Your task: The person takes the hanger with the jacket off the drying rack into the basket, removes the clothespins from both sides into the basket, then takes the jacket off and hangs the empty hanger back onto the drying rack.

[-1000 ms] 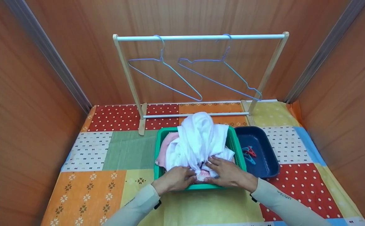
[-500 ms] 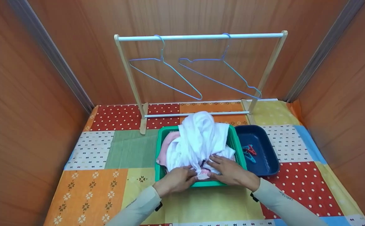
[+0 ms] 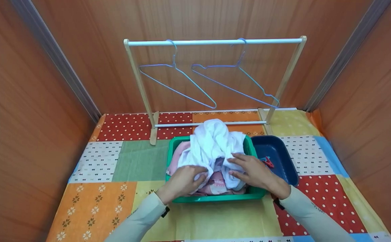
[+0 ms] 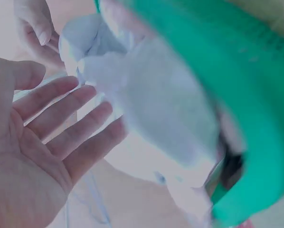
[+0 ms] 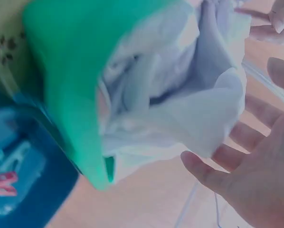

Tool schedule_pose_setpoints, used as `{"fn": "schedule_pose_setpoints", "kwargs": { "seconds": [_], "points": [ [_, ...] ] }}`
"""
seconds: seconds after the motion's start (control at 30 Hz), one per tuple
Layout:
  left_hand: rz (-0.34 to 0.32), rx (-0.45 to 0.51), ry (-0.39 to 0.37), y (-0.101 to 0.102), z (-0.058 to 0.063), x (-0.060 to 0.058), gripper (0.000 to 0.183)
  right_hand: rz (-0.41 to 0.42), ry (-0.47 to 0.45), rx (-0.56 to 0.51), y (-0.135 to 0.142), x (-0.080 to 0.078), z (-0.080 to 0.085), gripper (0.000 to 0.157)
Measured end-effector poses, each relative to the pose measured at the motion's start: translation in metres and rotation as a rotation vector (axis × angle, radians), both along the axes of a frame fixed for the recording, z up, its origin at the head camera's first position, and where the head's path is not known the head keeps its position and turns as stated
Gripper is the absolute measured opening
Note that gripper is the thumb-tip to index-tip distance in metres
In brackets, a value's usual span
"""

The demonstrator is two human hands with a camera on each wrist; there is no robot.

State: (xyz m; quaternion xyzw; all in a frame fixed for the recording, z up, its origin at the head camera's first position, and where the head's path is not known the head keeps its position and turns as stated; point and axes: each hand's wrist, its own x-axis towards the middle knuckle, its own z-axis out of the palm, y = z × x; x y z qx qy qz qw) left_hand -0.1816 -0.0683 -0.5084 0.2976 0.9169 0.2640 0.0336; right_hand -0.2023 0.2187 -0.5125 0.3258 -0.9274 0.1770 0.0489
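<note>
A crumpled white cloth garment point(image 3: 209, 144) is heaped in a green plastic basket point(image 3: 215, 199), rising above its back rim. Pink cloth point(image 3: 216, 181) shows beneath it at the front and along the left side. My left hand point(image 3: 183, 179) is at the heap's front left; in the left wrist view its fingers point(image 4: 66, 114) are extended, with the tips against the white cloth. On the right, my right hand point(image 3: 257, 171) touches the same cloth. Its fingers point(image 5: 227, 159) look spread and only slightly bent in the right wrist view, the tips partly behind the fabric.
Right of the basket stands a dark blue tray point(image 3: 288, 164) with red and blue clothespins point(image 3: 268, 162). Behind is a wooden rack with a white rail point(image 3: 209, 42), from which a left hanger point(image 3: 178, 88) and a right hanger point(image 3: 235, 89) hang. Wooden panels surround the patchwork-patterned cover point(image 3: 141, 161).
Both hands have moved up and apart from the basket's front edge. The white cloth's front has parted and lifted, so more pink cloth shows. My right hand now covers part of the tray.
</note>
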Motion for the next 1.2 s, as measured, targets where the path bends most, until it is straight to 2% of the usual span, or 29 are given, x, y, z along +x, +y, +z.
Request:
{"fn": "schedule_pose_setpoints", "kwargs": {
  "seconds": [0.1, 0.23, 0.33, 0.43, 0.5, 0.57, 0.7, 0.83, 0.97, 1.07, 1.2],
  "points": [
    [0.038, 0.025, 0.034, -0.005, 0.011, -0.011, 0.031, -0.015, 0.017, -0.019, 0.003, -0.007, 0.013, 0.042],
    [0.077, 0.098, 0.062, -0.011, 0.021, -0.035, 0.030, -0.042, 0.056, -0.059, 0.008, -0.023, 0.027, 0.037],
    [0.109, 0.187, 0.027, -0.015, 0.024, -0.056, 0.034, -0.067, 0.075, -0.099, 0.012, -0.040, 0.034, 0.034],
    [0.162, 0.262, -0.067, -0.018, 0.023, -0.077, 0.041, -0.095, 0.044, -0.136, 0.015, -0.058, 0.037, 0.034],
    [0.192, 0.300, -0.137, -0.019, 0.022, -0.090, 0.045, -0.110, -0.015, -0.154, 0.017, -0.071, 0.036, 0.037],
    [0.218, 0.315, -0.205, -0.020, 0.020, -0.101, 0.048, -0.134, -0.111, -0.173, 0.018, -0.084, 0.034, 0.043],
    [0.260, 0.299, -0.294, -0.020, 0.016, -0.117, 0.056, -0.201, -0.282, -0.179, 0.019, -0.105, 0.026, 0.056],
    [0.311, 0.259, -0.358, -0.018, 0.010, -0.127, 0.063, -0.217, -0.365, -0.155, 0.018, -0.119, 0.014, 0.067],
    [0.338, 0.259, -0.456, -0.014, 0.002, -0.134, 0.070, -0.224, -0.481, -0.134, 0.014, -0.131, 0.002, 0.079],
    [0.351, 0.313, -0.553, -0.010, -0.002, -0.139, 0.074, -0.248, -0.560, -0.112, 0.009, -0.141, -0.003, 0.086],
    [0.405, 0.384, -0.680, -0.005, -0.004, -0.144, 0.081, -0.262, -0.604, -0.062, 0.004, -0.153, -0.008, 0.092]
  ]
}}
